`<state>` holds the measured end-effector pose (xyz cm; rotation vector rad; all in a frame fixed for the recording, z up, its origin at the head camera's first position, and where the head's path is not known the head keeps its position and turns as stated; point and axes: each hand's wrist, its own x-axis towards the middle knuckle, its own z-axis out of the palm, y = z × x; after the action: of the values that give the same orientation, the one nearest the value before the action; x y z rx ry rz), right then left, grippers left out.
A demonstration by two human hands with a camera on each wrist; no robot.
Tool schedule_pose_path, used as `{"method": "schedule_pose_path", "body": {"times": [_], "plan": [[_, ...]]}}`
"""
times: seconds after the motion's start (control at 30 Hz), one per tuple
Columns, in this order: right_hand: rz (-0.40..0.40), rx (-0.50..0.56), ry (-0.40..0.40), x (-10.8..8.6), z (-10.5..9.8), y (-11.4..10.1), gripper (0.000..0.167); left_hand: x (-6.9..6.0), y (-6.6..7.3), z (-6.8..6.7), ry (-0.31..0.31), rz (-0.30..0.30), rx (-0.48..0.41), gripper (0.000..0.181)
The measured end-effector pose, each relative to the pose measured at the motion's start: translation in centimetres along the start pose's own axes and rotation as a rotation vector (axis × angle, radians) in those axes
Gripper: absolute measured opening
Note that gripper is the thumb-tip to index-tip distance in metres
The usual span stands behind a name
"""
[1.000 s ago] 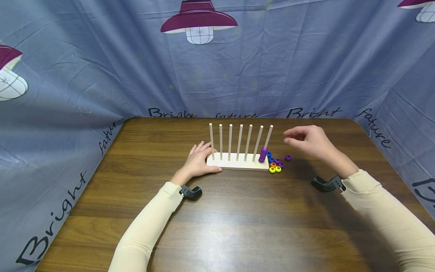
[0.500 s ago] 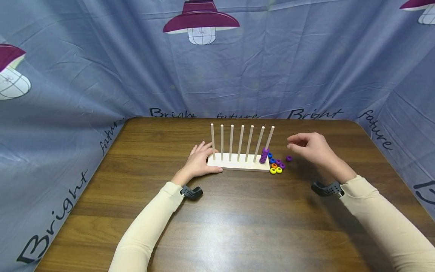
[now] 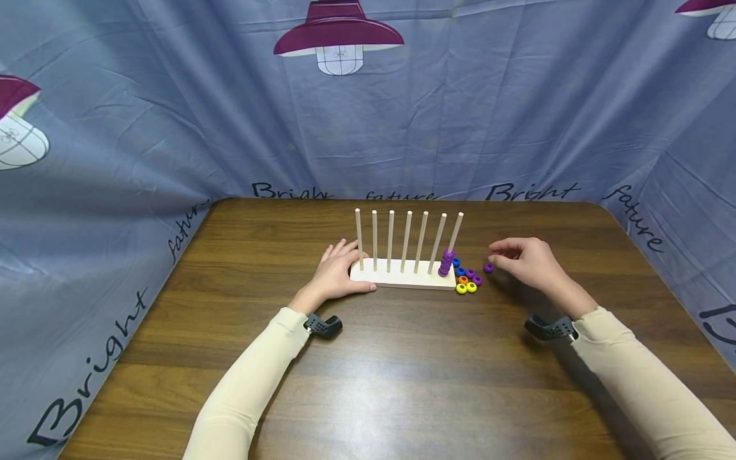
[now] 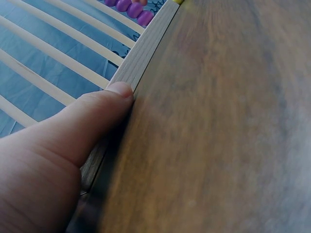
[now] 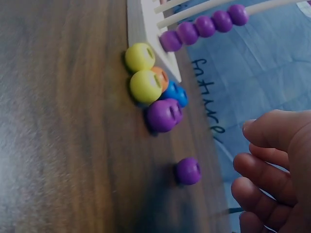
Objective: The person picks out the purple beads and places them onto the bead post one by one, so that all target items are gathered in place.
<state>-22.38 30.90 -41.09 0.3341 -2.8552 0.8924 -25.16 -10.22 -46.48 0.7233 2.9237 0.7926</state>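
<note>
A pale wooden base (image 3: 402, 275) with several upright pegs stands on the table. Several purple beads (image 3: 446, 262) are stacked on its rightmost peg. My left hand (image 3: 336, 271) grips the base's left end, thumb on the front edge, as the left wrist view also shows the thumb (image 4: 119, 90). My right hand (image 3: 531, 262) hovers just right of a lone purple bead (image 3: 488, 268), fingers bent with a gap to the thumb, holding nothing. In the right wrist view that lone bead (image 5: 188, 171) lies on the table, apart from the hand (image 5: 277, 170).
Against the base's right end lie loose beads: yellow (image 3: 461, 289), orange (image 3: 462, 280), blue (image 3: 459, 271) and purple (image 3: 476, 280). The brown table (image 3: 368, 377) extends to a blue printed curtain (image 3: 368, 128) behind and at both sides.
My right hand has come down and slightly to the right, nearer the lone purple bead. My left hand stays on the base, and the beads lie as before.
</note>
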Motion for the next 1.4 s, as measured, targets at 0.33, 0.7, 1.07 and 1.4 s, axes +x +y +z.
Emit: {"method": "schedule_pose_path", "body": {"times": [0.33,0.7,1.07,1.4], "plan": [[0.014,-0.002,-0.002,-0.3,1.1,0.9,0.029,-0.1,0.0,0.0,0.006,-0.003,0.002,0.069],[0.022,-0.023,-0.019,-0.7,2.3,1.7,0.031,-0.1,-0.1,0.0,0.0,-0.006,0.009,0.071],[0.058,-0.001,-0.009,-1.0,2.8,2.1,0.034,-0.1,0.2,0.1,-0.013,-0.006,0.001,0.07],[0.074,0.028,0.059,-1.2,3.5,2.3,0.033,0.0,0.2,0.0,-0.006,-0.007,0.009,0.072]]}}
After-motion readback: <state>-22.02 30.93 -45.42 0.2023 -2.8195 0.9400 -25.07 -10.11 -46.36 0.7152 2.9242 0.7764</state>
